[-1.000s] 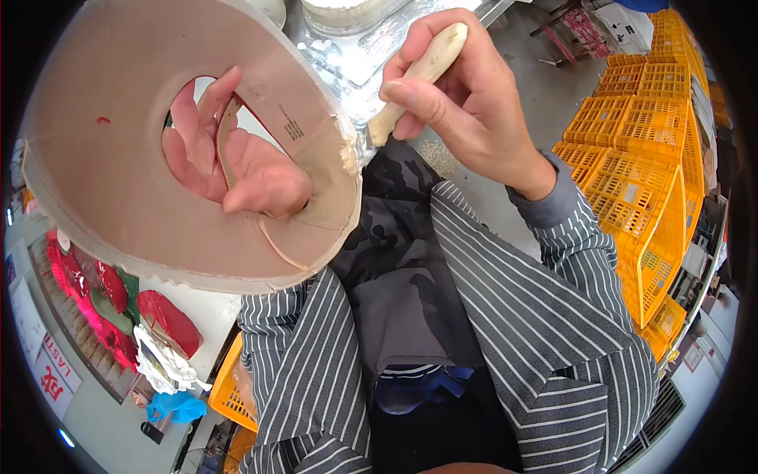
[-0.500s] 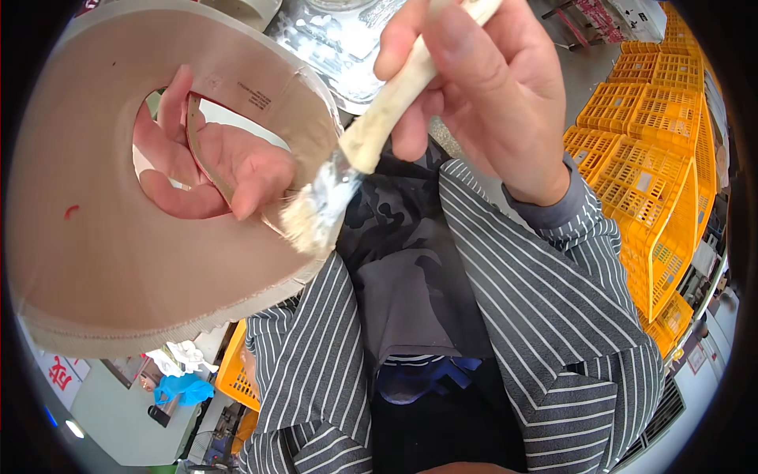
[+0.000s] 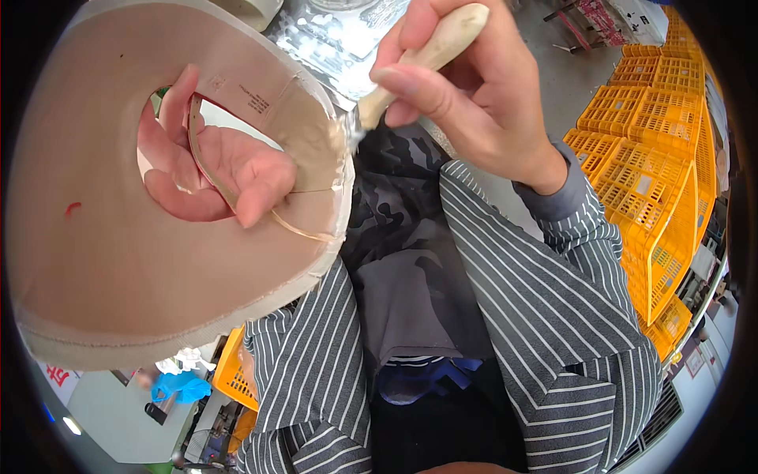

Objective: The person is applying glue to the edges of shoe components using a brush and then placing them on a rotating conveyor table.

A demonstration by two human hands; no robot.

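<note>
A beige shoe upper (image 3: pixel 103 261) with a stitched, frayed rim fills the left side, its inner face toward me. My left hand (image 3: pixel 237 162) shows through its oval opening. The fingers curl around the opening's edge and a narrow strap, holding the piece up. My right hand (image 3: pixel 482 87) grips a paintbrush (image 3: pixel 450 39) by its pale wooden handle. Its bristles, coated in something white, press against the right rim of the upper. A thin loose strip runs from my left thumb to that rim.
A metal tray (image 3: pixel 332 31) smeared with white lies beyond my hands. Stacked yellow plastic crates (image 3: pixel 639 158) stand along the right. At lower left are a grey table (image 3: pixel 118 419), a blue plastic bag (image 3: pixel 181 387) and another yellow crate (image 3: pixel 235 371).
The brush has moved up and away from me, from the lower right edge to the upper's right rim. My right hand has turned, tilting the handle flatter. The upper has shifted slightly.
</note>
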